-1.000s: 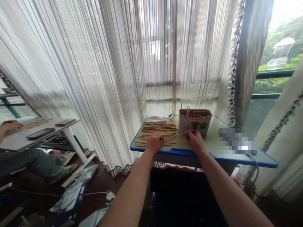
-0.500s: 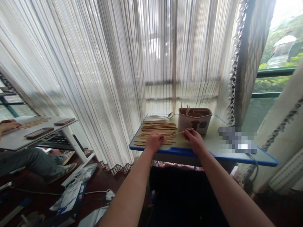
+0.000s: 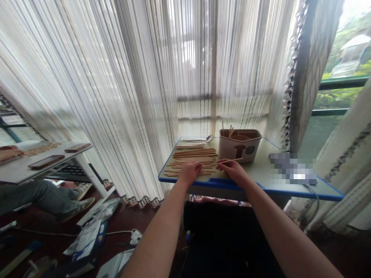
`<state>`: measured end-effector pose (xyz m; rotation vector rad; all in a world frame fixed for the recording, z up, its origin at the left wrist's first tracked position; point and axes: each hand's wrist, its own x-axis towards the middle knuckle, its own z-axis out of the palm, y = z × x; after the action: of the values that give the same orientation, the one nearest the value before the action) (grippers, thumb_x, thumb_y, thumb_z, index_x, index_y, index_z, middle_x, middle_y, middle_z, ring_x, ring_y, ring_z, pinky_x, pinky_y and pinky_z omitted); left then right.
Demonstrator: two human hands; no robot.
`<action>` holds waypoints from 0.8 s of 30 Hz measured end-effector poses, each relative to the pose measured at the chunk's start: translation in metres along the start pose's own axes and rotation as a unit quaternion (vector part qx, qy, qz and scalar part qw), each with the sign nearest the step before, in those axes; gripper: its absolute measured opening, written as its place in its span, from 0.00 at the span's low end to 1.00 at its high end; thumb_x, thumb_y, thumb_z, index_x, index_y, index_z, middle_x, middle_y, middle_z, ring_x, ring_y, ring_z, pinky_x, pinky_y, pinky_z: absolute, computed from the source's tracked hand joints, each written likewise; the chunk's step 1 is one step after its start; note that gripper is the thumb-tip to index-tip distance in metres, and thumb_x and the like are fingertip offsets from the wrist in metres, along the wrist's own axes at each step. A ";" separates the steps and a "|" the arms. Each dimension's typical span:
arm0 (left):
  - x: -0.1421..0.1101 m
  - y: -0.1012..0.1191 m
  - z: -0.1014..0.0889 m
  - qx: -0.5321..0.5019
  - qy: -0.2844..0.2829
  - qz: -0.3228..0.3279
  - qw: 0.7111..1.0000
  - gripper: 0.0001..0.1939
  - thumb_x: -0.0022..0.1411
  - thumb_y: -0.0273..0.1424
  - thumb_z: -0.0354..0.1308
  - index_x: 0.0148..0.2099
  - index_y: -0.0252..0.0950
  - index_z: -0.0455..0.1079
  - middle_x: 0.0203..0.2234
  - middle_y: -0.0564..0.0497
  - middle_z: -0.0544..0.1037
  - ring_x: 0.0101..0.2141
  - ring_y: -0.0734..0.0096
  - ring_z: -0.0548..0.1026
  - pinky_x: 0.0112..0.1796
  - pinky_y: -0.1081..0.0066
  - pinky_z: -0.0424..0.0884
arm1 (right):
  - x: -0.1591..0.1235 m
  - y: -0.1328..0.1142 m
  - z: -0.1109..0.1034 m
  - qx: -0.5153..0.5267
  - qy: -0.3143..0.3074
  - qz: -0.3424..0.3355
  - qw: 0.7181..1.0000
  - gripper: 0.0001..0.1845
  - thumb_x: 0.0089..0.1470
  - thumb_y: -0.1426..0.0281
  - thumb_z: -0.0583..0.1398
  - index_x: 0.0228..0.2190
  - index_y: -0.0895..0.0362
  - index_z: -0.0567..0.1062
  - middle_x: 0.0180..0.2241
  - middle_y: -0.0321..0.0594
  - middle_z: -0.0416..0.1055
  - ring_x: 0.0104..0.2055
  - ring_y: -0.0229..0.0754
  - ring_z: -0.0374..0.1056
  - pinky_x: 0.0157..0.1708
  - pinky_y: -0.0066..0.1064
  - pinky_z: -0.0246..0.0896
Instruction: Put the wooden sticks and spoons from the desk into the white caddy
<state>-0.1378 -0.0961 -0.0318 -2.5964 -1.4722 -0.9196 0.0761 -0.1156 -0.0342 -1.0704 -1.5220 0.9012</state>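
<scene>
A small blue-edged table (image 3: 261,187) stands before a curtained window. Several wooden chopsticks (image 3: 194,154) lie in rows on its left half. My left hand (image 3: 189,172) rests on the near rows with its fingers curled down on them. My right hand (image 3: 232,170) pinches one wooden chopstick (image 3: 234,160), whose tip points right toward the holder. A beige divided cutlery holder (image 3: 240,144) stands behind my right hand with a few sticks upright in it. Metal spoons (image 3: 199,139) lie at the far edge.
A blurred-out object (image 3: 292,170) with a cable lies on the table's right part. At the left another person sits at a white table (image 3: 43,162) with phones on it. Papers, boxes and cables litter the floor at lower left (image 3: 87,239).
My right hand has shifted left toward the chopstick rows, still pinching its chopstick. My left hand stays on the rows. The view has tilted slightly.
</scene>
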 end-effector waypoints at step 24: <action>-0.002 0.002 -0.003 0.010 -0.011 -0.007 1.000 0.10 0.58 0.35 0.51 0.36 0.40 0.72 0.34 0.52 0.76 0.39 0.68 0.69 0.44 0.68 0.62 | 0.001 0.004 0.004 -0.059 0.050 0.009 0.997 0.18 0.45 0.54 0.56 0.24 0.58 0.72 0.19 0.35 0.66 0.20 0.34 0.58 0.21 0.26 0.49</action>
<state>-0.1387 -0.0992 -0.0298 -2.5934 -1.4998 -0.8746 0.0724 -0.1130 -0.0386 -1.1984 -1.4996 0.7664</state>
